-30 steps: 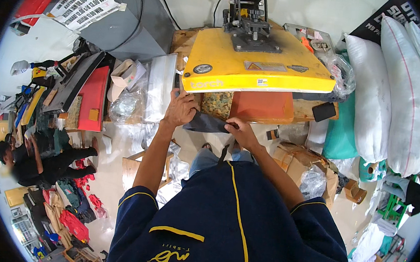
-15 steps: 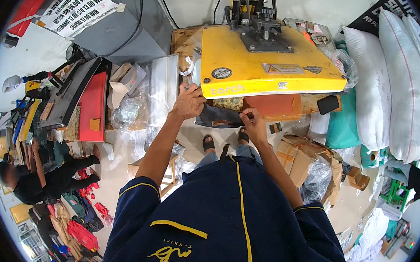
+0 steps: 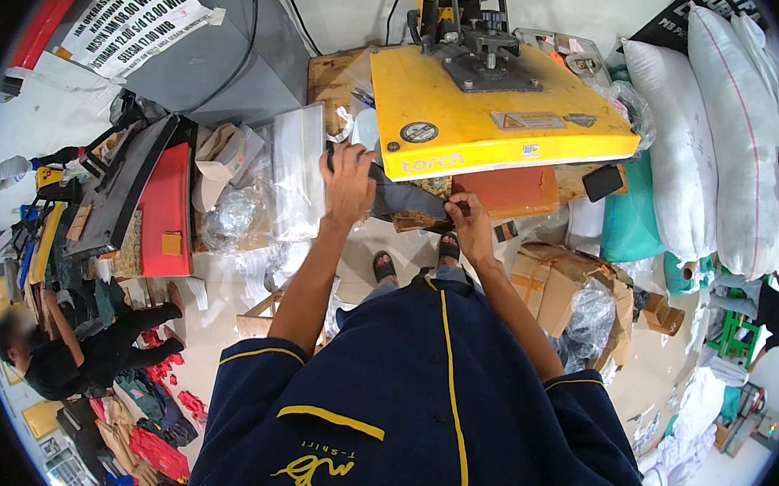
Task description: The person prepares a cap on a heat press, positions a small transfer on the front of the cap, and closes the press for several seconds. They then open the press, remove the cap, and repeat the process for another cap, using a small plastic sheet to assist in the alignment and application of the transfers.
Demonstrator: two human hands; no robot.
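Note:
A dark grey cloth (image 3: 400, 199) lies over the near left part of the lower bed of a yellow heat press (image 3: 507, 107). My left hand (image 3: 348, 182) is closed on the cloth's left side, fingers bent over it just beside the press's left corner. With a pinch, my right hand (image 3: 470, 223) grips its right edge near the middle of the bed. The reddish-brown pad (image 3: 506, 195) shows to the right of the cloth. Above it the yellow upper plate is raised and hides the back of the bed.
Clear plastic sheets (image 3: 296, 169) and a beige cap (image 3: 225, 173) are on the left, by another press with a red pad (image 3: 166, 214). A phone (image 3: 603, 182), stuffed white sacks (image 3: 672, 145) and a cardboard box (image 3: 545, 276) are on the right. Another person (image 3: 61, 351) works far left.
My left hand has shifted left and turned, drawing the cloth's left side out past the press corner. The right hand keeps its hold at nearly the same place.

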